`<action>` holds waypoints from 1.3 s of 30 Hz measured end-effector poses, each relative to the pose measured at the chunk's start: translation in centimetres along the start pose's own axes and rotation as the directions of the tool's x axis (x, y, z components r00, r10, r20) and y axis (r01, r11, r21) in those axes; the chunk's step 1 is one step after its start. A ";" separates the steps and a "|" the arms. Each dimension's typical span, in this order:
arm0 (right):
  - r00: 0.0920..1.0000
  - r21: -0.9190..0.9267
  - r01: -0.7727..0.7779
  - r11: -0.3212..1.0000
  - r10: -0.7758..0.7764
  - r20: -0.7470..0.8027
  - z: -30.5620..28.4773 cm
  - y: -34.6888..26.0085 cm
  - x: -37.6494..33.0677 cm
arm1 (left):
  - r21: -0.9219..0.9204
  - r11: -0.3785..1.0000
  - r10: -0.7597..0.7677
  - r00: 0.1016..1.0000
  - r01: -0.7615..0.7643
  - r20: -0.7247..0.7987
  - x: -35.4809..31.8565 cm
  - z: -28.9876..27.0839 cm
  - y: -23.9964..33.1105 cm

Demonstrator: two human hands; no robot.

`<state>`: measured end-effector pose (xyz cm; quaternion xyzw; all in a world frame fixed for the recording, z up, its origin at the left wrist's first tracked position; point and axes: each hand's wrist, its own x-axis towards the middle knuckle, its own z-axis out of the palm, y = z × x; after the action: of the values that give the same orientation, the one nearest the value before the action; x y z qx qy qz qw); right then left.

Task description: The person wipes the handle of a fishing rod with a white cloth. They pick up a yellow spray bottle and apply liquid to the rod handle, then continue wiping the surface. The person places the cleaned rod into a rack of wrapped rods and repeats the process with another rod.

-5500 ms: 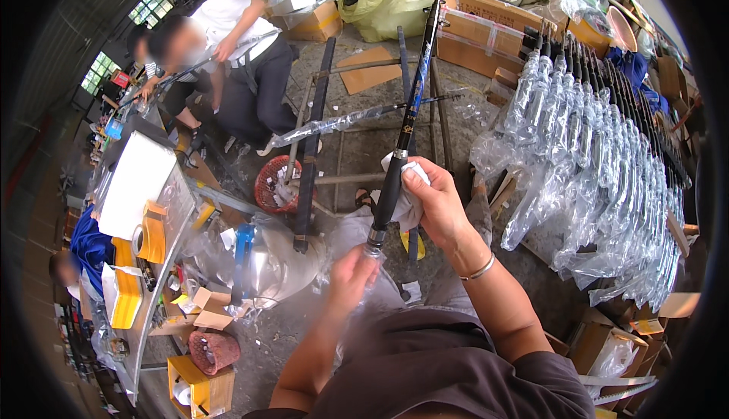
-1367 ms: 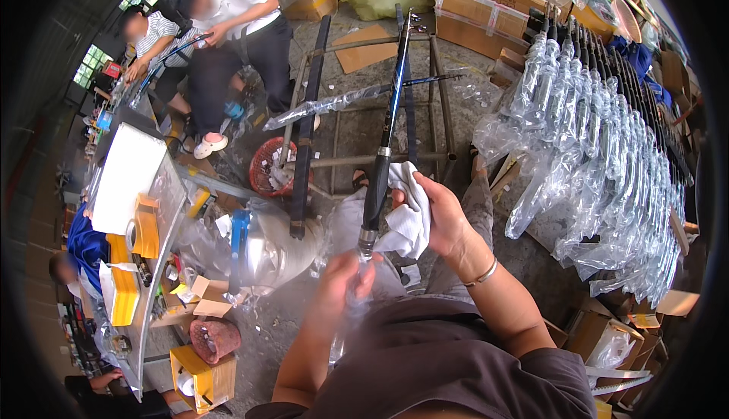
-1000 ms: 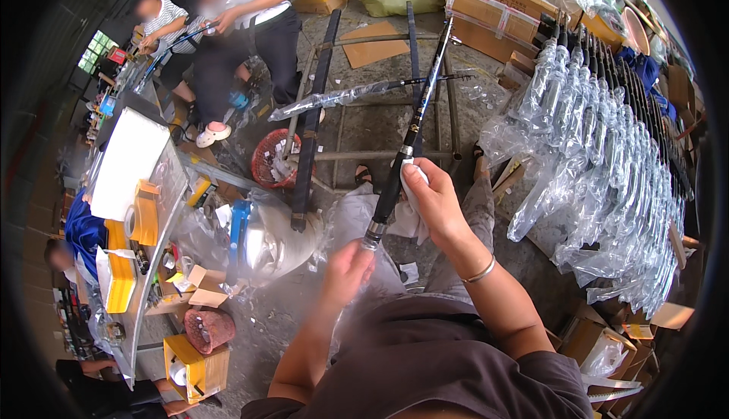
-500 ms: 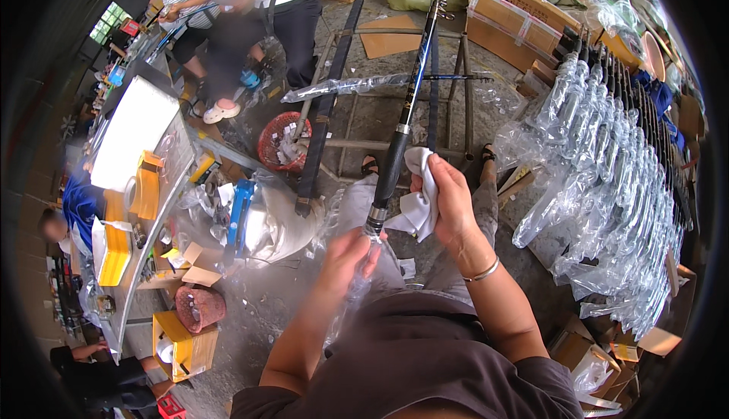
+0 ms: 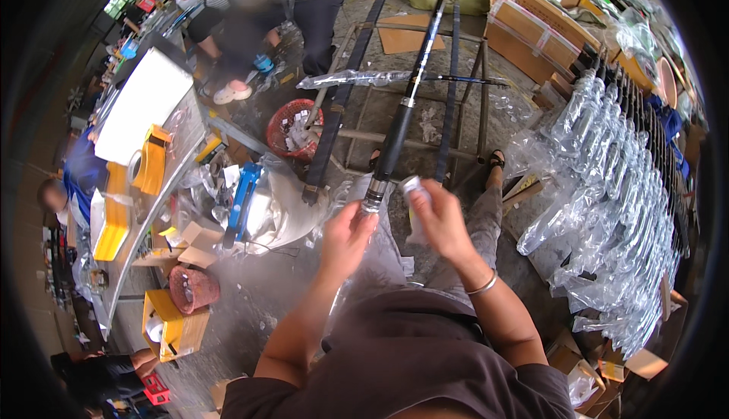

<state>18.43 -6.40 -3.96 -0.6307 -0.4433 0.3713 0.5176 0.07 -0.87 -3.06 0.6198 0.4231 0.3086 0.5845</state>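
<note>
A fishing rod with a black handle (image 5: 392,142) and a dark blue shaft points away from me, tilted slightly right. Its silvery butt end is in my left hand (image 5: 348,235), whose fingers wrap around it. My right hand (image 5: 442,221) holds a bunched white cloth (image 5: 414,205) just right of the butt, apart from the rod; motion blurs it a little. Beyond, another rod in a clear plastic sleeve (image 5: 364,78) lies crosswise on a metal rack with dark padded bars (image 5: 345,107), passing under the held rod.
Many sleeved rods (image 5: 607,214) lean in a row at right, by cardboard boxes (image 5: 531,39). At left are a table (image 5: 156,218) with yellow cartons, a red basket (image 5: 295,132), a white sack (image 5: 285,218) and a blue tool-like object (image 5: 243,199). Other people (image 5: 311,16) are at the far left.
My right hand has drawn the cloth back toward the rod's butt end, and the cloth is now more bunched. My left hand stays at the butt. The view has shifted slightly.
</note>
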 end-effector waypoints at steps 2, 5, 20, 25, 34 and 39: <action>0.987 0.114 0.112 0.987 -0.098 -0.124 -1.2 -1.6 0.8 | 0.103 0.993 0.055 0.998 -0.051 -0.030 0.1 -0.3 0.5; 0.871 -0.162 0.451 0.878 -0.472 -0.134 -2.5 -5.5 2.9 | 0.218 0.970 0.124 0.990 -0.107 -0.066 -0.3 -0.6 0.0; 0.742 -0.563 0.639 0.523 -0.613 0.272 2.3 -5.5 0.8 | 0.355 0.872 0.422 0.886 -0.338 -0.193 -0.1 1.0 -0.3; 0.739 -0.525 0.651 0.548 -0.616 0.274 -0.6 -2.7 1.7 | -0.101 0.995 -0.003 0.995 -0.008 -0.103 -0.3 -0.2 1.0; 0.950 0.615 -0.309 0.725 0.271 0.158 -0.9 -4.7 2.3 | -0.218 0.972 0.069 0.995 -0.083 -0.072 1.0 0.2 1.0; 0.999 0.396 -0.007 0.918 -0.015 0.051 1.7 -3.8 3.8 | 0.086 0.962 0.270 0.952 -0.259 -0.147 1.7 3.0 1.6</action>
<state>17.44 -1.97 -0.62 -0.5019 -0.3742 0.4688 0.6232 3.74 -0.73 -2.08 0.6636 0.3910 0.4177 0.4819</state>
